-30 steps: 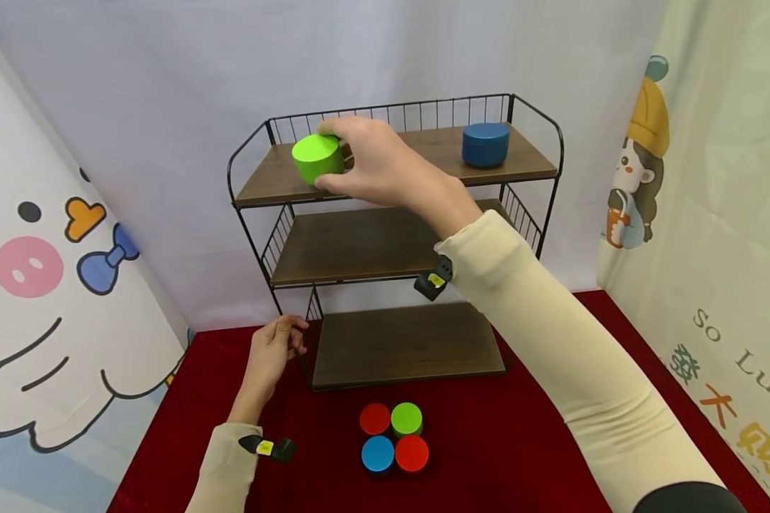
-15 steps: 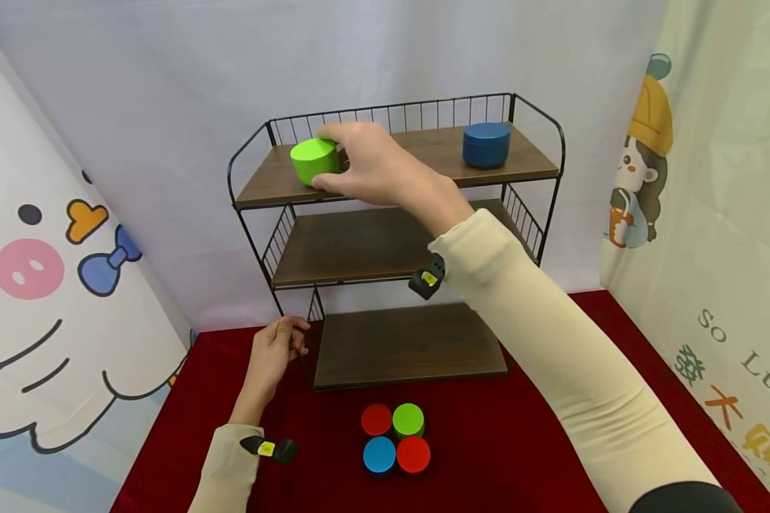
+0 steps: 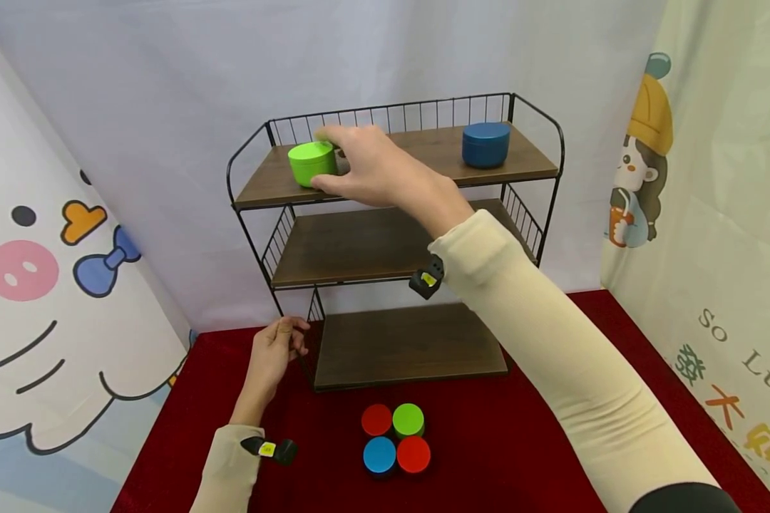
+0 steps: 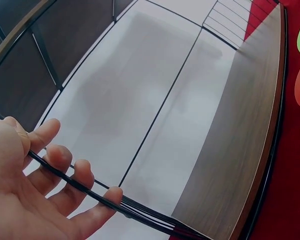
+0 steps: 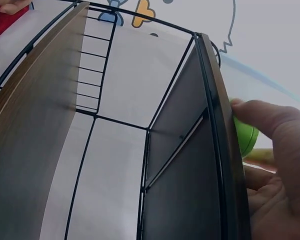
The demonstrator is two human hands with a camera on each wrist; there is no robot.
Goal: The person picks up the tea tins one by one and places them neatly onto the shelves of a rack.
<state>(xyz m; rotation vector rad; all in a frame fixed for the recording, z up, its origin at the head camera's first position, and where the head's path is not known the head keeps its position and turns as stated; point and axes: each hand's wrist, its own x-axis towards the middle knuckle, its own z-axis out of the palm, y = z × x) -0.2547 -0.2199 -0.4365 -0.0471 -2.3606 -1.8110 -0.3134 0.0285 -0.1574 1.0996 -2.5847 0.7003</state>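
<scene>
A green round tin [image 3: 309, 167] stands at the left of the top board of a three-tier shelf rack [image 3: 385, 246]. My right hand [image 3: 388, 171] holds this tin from its right side, thumb in front and fingers behind; in the right wrist view part of the tin [image 5: 246, 137] shows past the board's edge. Lower down, my left hand [image 3: 274, 354] is at the rack's left side. In the left wrist view its fingers curl round the black metal post [image 4: 80, 186]. Towards the right end of the top board stands a blue tin [image 3: 485, 146].
On the red cloth [image 3: 488, 442] in front of the rack, several round tins sit close together: a dark red one [image 3: 376, 420], a green one [image 3: 408, 420], a blue one [image 3: 380, 454] and a bright red one [image 3: 413, 454]. A low wire rail edges the top board.
The green tin in my right hand has gone down slightly and a little left, and sits level on the top board. My left hand stays at the post.
</scene>
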